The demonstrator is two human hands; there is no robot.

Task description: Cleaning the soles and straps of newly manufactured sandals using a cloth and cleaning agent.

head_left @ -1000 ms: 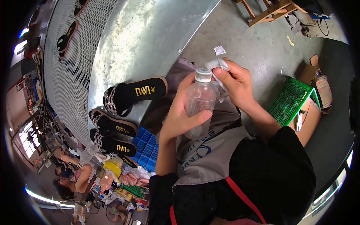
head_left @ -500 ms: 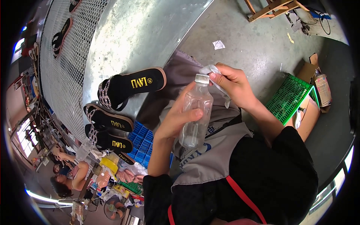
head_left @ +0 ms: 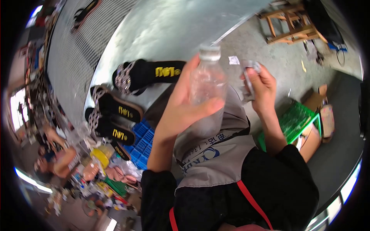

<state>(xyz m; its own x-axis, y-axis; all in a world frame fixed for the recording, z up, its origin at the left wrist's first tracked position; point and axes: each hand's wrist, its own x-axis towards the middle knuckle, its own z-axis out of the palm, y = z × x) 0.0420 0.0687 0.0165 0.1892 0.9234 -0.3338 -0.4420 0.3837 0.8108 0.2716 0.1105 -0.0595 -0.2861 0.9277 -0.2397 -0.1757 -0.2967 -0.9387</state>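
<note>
My left hand is wrapped round a clear plastic bottle with a white cap, held upright over my lap. The bottle is blurred, and I see no liquid in it. To its right, my right hand pinches a crumpled whitish cloth or tissue, apart from the bottle. Left of the bottle, a black sandal with a glittery braided strap lies on the metal table. Two more such sandals, one upper and one lower, lie nearer me at the table's edge.
Wire mesh carrying another sandal runs along the far left. Below the table edge is a blue crate. A green crate stands at the right, and a wooden stool far right. Another person sits at the left.
The bottle in my left hand has come up, closer to the camera. My right hand with the cloth has moved right, away from the bottle cap. The view has shifted a little.
</note>
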